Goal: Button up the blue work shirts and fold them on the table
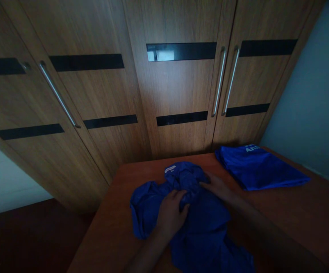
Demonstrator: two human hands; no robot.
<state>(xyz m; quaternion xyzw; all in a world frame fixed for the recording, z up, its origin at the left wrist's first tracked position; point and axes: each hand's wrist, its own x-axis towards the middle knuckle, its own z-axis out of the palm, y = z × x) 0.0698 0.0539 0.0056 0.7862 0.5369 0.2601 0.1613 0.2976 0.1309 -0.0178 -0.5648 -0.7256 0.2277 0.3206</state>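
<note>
Right of the crumpled blue cloth garment [207,223], bare reddish-brown wooden tabletop [281,206] lies open; behind it, brown wooden wardrobe doors [176,87] block passage.

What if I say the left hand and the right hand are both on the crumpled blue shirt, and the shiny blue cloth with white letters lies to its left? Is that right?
Not quite: the head view shows the shiny blue cloth with white letters to the right of the crumpled blue shirt. The left hand and right hand are both on the shirt.
</note>
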